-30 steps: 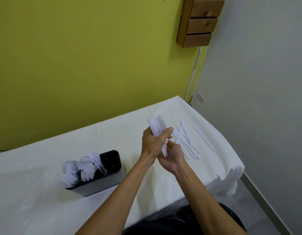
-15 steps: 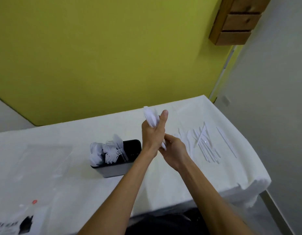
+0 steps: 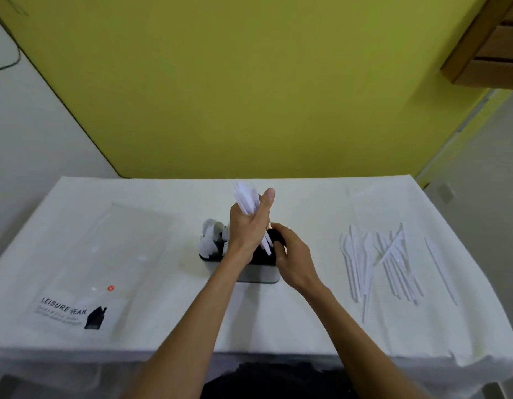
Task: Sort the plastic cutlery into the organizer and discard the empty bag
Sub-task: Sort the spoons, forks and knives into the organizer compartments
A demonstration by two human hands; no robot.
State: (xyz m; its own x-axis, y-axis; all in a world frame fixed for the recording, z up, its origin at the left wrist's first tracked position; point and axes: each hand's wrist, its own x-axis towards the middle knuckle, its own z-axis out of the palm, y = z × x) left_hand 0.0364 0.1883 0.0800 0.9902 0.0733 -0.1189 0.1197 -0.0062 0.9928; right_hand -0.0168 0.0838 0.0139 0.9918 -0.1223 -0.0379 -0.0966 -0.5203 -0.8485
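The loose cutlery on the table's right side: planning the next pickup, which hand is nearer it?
Right. The right hand is at the right end of the organizer, toward the loose cutlery; the left hand grips a cutlery bundle over the organizer, farther left.

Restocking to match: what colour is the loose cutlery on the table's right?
The loose cutlery is white, shown best in the head view.

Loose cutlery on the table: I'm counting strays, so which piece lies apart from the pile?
The single long piece farthest right, alone on the tablecloth, nearest its right edge. The others overlap in one pile to its left.
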